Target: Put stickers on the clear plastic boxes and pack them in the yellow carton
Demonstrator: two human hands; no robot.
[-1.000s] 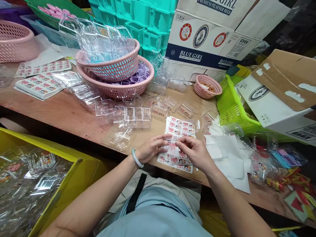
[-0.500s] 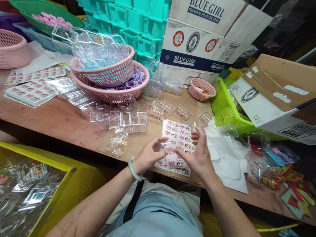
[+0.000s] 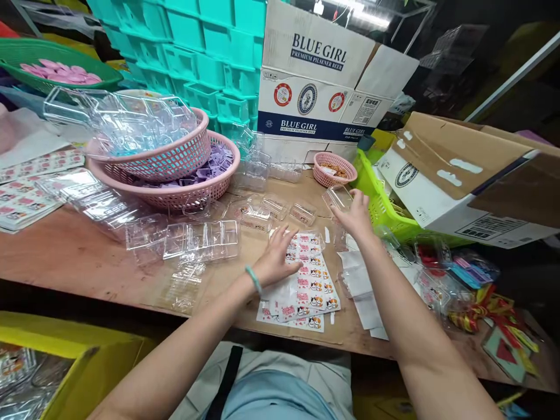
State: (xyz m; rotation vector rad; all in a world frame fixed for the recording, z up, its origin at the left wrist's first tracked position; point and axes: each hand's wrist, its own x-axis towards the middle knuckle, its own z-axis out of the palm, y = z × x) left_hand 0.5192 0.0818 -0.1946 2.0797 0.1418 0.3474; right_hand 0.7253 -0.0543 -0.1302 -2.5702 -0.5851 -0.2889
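Observation:
My right hand (image 3: pixel 356 217) reaches forward with thumb and fingers closed on the near end of a clear plastic box (image 3: pixel 339 199), close to a small pink basket. My left hand (image 3: pixel 277 259), wearing a pale green bangle, has its fingers spread over the left side of a stack of sticker sheets (image 3: pixel 315 286) printed with cats and pink marks. It partly covers them; whether it presses on them I cannot tell. Just beyond the sheets lie several small clear boxes (image 3: pixel 303 213), some with stickers on them.
Stacked pink baskets (image 3: pixel 219 189) with clear and purple parts stand left of centre. Rows of clear boxes (image 3: pixel 203 240) lie before them. A lime green basket (image 3: pixel 382 207) holds a carton (image 3: pixel 437 181). White backing paper (image 3: pixel 365 303) lies under my right forearm. A yellow bin (image 3: pixel 100 361) stands lower left.
My right hand has moved forward from beside my left hand and now grips a clear box. My left hand has opened over the sheets. The view has shifted rightward.

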